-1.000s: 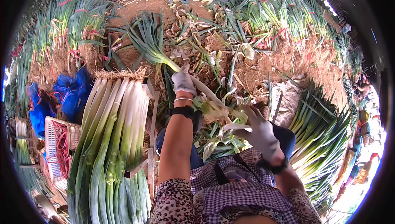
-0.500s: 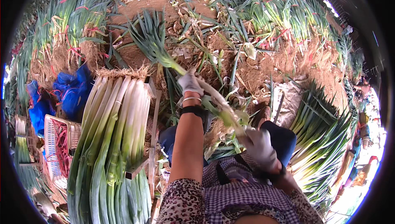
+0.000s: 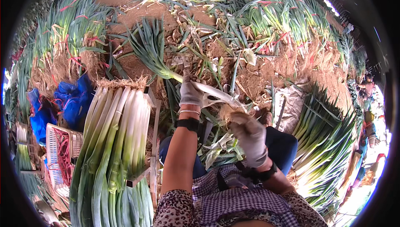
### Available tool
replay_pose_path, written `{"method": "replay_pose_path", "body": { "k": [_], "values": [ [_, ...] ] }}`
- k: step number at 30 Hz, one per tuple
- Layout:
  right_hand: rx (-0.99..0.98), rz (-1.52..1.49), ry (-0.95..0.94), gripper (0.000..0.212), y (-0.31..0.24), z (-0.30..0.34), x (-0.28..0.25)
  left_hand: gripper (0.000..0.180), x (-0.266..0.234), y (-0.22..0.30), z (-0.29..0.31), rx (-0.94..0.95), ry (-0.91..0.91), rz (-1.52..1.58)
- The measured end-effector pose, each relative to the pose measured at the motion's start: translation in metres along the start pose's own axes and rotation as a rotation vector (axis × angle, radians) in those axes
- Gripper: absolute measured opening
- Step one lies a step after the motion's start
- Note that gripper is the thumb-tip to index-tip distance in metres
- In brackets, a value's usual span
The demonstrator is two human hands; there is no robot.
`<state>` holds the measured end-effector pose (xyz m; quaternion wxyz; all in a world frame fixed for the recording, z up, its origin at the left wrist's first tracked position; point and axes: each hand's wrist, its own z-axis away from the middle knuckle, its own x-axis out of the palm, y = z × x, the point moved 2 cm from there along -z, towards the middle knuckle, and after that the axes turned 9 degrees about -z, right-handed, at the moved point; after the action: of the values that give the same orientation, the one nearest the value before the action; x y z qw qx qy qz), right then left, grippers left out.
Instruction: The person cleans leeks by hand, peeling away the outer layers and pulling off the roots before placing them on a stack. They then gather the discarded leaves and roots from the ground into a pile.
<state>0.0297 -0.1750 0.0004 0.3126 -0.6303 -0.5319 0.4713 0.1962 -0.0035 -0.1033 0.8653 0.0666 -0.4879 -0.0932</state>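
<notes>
My left hand (image 3: pixel 192 91), in a pale glove, is closed around a long green onion (image 3: pixel 216 93). Its green leaves fan out up and left, and its white stalk slants down to the right. At the stalk's lower end, my gloved right hand (image 3: pixel 251 140) is beside the hairy roots (image 3: pixel 228 112). Its fingers are blurred, so whether they grip anything cannot be made out. Loose peeled leaves (image 3: pixel 221 148) hang and lie below the stalk, between my knees. To my left, a stack of trimmed green onions (image 3: pixel 112 139) lies side by side, roots at the far end.
A metal rack (image 3: pixel 155 143) edges the stack. Beyond its left side stand a white basket (image 3: pixel 54 152) of red ties and blue bags (image 3: pixel 71 98). More green onions (image 3: pixel 325 152) lie at right. Tied bundles (image 3: pixel 68 31) stand at far left and far right, with leaf scraps between.
My right hand has shifted up and slightly left to the root end. The stalk now looks whiter, and the outer leaf once stretched along it has come away. The left hand keeps its grip.
</notes>
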Motion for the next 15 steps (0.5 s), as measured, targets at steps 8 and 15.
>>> {"method": "replay_pose_path", "body": {
  "k": [8, 15],
  "values": [
    [0.335, 0.292, -0.246, 0.027, 0.057, -0.031, -0.028, 0.028, 0.005, -0.011, 0.004, 0.019, 0.055, -0.202],
    [0.494, 0.014, -0.152, 0.033, 0.034, 0.007, -0.035, 0.029, -0.015, 0.013, -0.014, 0.06, 0.201, -0.325]
  ]
}}
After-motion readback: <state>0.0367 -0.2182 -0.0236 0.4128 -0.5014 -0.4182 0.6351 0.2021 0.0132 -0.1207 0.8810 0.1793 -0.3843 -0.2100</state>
